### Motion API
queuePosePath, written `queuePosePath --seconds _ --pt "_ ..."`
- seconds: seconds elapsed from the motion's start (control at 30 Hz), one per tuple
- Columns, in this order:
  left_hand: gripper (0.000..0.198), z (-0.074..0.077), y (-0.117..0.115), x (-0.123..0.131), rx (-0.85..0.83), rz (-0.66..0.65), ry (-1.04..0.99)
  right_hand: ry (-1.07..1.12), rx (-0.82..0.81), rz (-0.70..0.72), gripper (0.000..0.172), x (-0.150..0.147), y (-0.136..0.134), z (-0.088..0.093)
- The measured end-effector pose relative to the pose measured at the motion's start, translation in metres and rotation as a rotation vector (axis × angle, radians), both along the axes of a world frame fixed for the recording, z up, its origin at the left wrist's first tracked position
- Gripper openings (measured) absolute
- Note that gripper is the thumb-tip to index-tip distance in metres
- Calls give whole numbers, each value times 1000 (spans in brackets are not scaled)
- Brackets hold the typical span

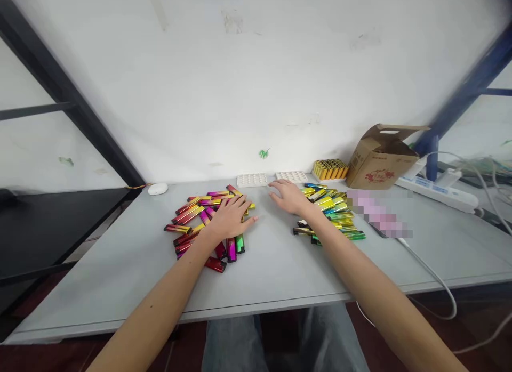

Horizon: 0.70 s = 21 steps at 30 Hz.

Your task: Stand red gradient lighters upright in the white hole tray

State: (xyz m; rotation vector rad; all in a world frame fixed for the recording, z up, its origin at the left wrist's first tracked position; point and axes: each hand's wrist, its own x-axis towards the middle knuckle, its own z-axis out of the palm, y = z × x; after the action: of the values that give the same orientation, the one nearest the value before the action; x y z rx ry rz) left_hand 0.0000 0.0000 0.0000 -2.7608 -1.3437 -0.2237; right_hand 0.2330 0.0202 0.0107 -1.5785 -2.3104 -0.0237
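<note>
My left hand [232,218] lies flat, fingers spread, on a heap of red, pink and purple lighters [192,215] on the grey table [272,265]. My right hand [288,196] rests palm down with fingers stretched out, beside a heap of yellow, green and gold lighters [334,212] on its right. Neither hand holds anything. Two white plastic trays with holes, one [252,179] and another [292,176], lie just beyond the hands by the wall.
A block of upright yellow lighters [330,169] stands by an open cardboard box [382,158] at the back right. A white power strip [440,193] and cables [432,276] lie right. A white oval object [157,188] sits back left. A black shelf [48,223] stands left.
</note>
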Motion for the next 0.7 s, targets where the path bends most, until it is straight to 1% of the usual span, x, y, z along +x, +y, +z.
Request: queuePosePath --seconds 0.1,0.17,0.23,0.37,0.5,0.6,0.7 --pt "53 0 1 -2 18 0 19 -67 -58 -75 52 -23 20 -2" --pt "48 0 0 -3 24 -14 26 -116 -91 -86 49 -32 27 -5" --pt "46 1 0 -3 34 -29 27 -136 -95 -92 43 -35 28 -7" --pt "40 2 -1 -2 50 -26 -12 -150 -50 -149 32 -30 18 -5" --pt "29 2 0 -2 68 -27 -80 -163 -42 -184 22 -21 9 0" --pt "22 1 1 -1 86 -24 -115 -164 -45 -159 20 -13 -2 3" --pt "23 1 2 -1 97 22 -135 -116 -25 -78 18 -1 -18 6"
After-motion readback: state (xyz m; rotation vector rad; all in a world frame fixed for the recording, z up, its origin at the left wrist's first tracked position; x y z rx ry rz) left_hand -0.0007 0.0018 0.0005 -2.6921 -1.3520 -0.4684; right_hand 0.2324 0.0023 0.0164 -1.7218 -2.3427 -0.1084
